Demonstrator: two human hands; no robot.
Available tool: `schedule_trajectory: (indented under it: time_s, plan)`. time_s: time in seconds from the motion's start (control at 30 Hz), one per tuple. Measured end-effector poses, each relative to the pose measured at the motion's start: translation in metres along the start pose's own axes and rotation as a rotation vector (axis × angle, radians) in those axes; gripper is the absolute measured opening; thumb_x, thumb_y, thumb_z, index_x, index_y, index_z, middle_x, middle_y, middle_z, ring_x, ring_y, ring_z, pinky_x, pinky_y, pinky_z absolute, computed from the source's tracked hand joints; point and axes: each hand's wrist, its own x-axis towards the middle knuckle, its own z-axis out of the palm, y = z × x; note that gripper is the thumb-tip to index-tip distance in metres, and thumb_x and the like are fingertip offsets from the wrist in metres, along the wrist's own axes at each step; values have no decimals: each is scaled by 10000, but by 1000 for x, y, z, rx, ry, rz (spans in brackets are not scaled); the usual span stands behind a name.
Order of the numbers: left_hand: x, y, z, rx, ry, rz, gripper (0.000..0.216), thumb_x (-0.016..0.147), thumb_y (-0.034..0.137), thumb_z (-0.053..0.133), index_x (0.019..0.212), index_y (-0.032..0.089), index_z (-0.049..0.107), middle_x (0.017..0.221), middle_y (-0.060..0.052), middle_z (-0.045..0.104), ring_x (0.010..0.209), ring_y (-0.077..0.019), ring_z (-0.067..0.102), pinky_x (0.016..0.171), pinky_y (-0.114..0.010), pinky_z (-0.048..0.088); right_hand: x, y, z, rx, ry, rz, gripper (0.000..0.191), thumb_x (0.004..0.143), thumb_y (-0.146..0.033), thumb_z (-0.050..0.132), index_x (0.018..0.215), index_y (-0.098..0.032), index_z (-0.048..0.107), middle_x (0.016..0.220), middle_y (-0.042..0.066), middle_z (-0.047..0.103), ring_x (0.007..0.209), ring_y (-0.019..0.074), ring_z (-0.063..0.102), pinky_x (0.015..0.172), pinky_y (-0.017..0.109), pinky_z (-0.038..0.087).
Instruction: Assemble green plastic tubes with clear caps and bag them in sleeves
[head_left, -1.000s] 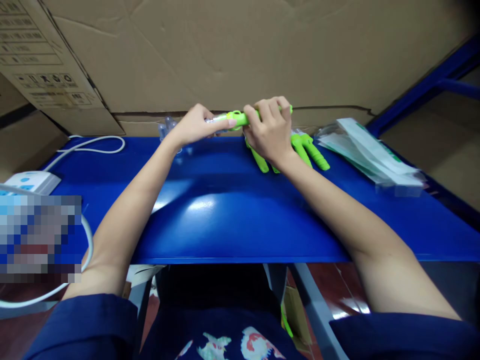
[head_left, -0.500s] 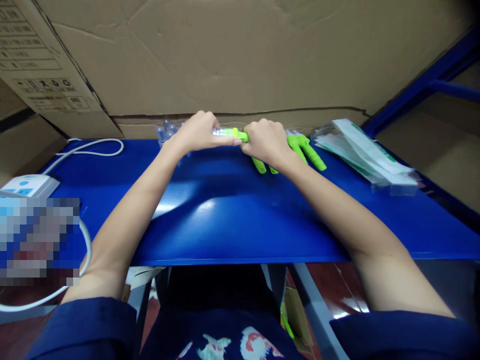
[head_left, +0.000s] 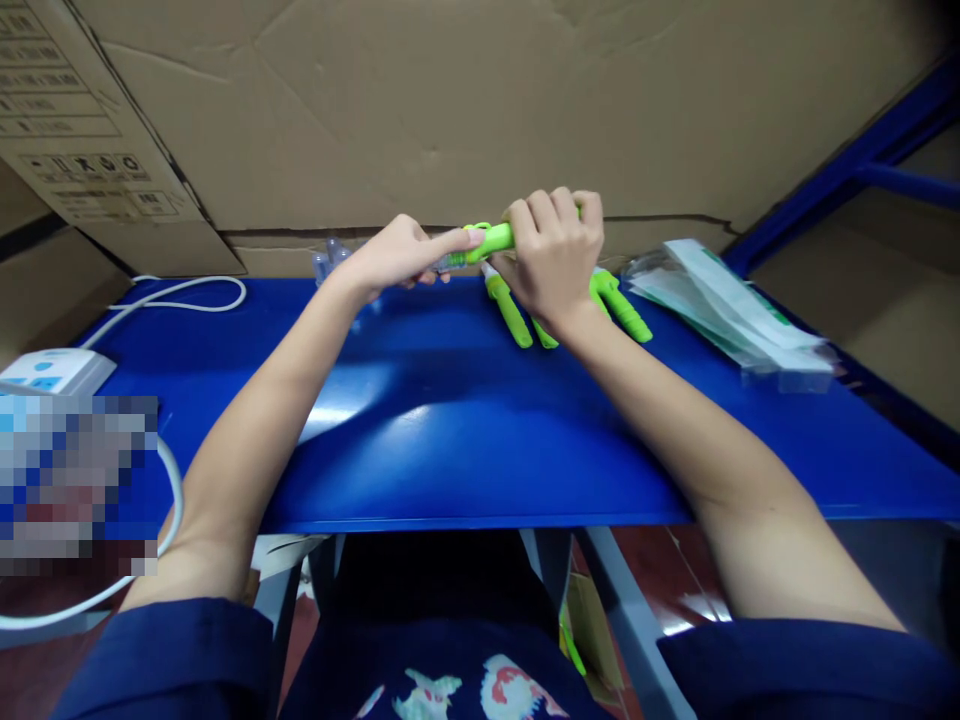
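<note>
My right hand point(head_left: 553, 255) is wrapped round a lime-green pen-like marker point(head_left: 491, 240), held above the far side of the blue table point(head_left: 465, 420). My left hand point(head_left: 397, 258) pinches the marker's clear cap end point(head_left: 450, 262), index finger lying along it. Several more green markers point(head_left: 510, 315) lie on the table just under and to the right of my right hand point(head_left: 621, 305). A cluster of clear caps point(head_left: 330, 260) sits behind my left hand by the cardboard.
A stack of clear plastic bags point(head_left: 731, 310) lies at the right of the table. A white power strip point(head_left: 52, 370) and its white cable point(head_left: 187, 295) occupy the left. Cardboard sheets point(head_left: 450, 110) wall off the back. A blue shelf frame point(head_left: 862, 170) stands at right.
Both hands dipped toward the table half a second ago and have now lifted again with the green marker. My right-hand fingers are curled higher round it.
</note>
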Motion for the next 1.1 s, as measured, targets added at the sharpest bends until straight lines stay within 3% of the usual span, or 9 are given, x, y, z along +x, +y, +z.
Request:
schedule_trajectory:
  time_s: [0.1,0.23,0.37,0.6,0.7,0.8,0.97,1.03,1.1]
  plan:
    - [-1,2,-1,-181,-121,-83,639,893,750,596,930,128,734,754,-82,612,677,-144,527,623,-310,302,2,3,4,4,-8,-13,331,1036,-196,391,1227,-95,642,1231,201,683,1221,386,613,1051,541,417]
    - [-4,6,3,-65,-152,-95,723,892,806,533,865,115,744,711,-85,591,701,-186,590,637,-325,353,5,11,14,118,-58,-9,331,1049,-208,345,1101,-109,656,1107,205,698,1132,369,658,973,525,471]
    - [-5,5,5,104,-77,9,749,908,803,506,841,96,744,671,-73,580,812,-244,662,734,-349,442,6,17,26,266,-66,-6,303,1047,-321,441,1023,-118,665,965,204,704,1071,383,681,909,511,513]
    - [-1,0,-4,427,154,229,576,804,721,713,850,147,734,734,-102,658,963,-308,678,772,-347,444,4,9,31,452,-109,27,324,926,-425,701,997,-109,696,939,210,700,1146,481,667,936,601,535]
    - [-4,2,-9,497,175,265,514,777,686,743,843,176,742,795,-132,690,1069,-359,681,777,-363,449,3,6,16,468,-207,63,357,893,-444,739,974,-98,698,938,212,705,1098,471,688,907,594,558]
    - [-8,7,-8,534,189,307,475,769,654,758,858,188,765,795,-132,706,1090,-363,685,775,-371,451,5,12,-9,512,-378,64,369,868,-476,763,925,-118,697,847,169,709,953,393,727,816,486,593]
    - [-9,10,2,596,199,337,479,779,653,758,882,186,780,810,-124,726,1047,-356,696,812,-377,454,15,25,-36,575,-873,74,357,905,-516,726,792,-180,682,612,68,632,666,250,679,631,344,539]
    - [-7,6,3,583,176,301,496,772,661,768,896,181,779,840,-123,731,1057,-364,691,837,-377,457,17,26,-29,568,-923,54,351,919,-501,718,766,-191,662,638,53,648,649,228,659,620,329,510]
    - [-4,-3,0,541,137,254,518,754,665,788,941,182,777,878,-118,738,1089,-367,679,870,-369,462,18,26,-15,600,-823,-17,277,913,-442,740,806,-198,662,745,47,705,721,223,668,663,317,502]
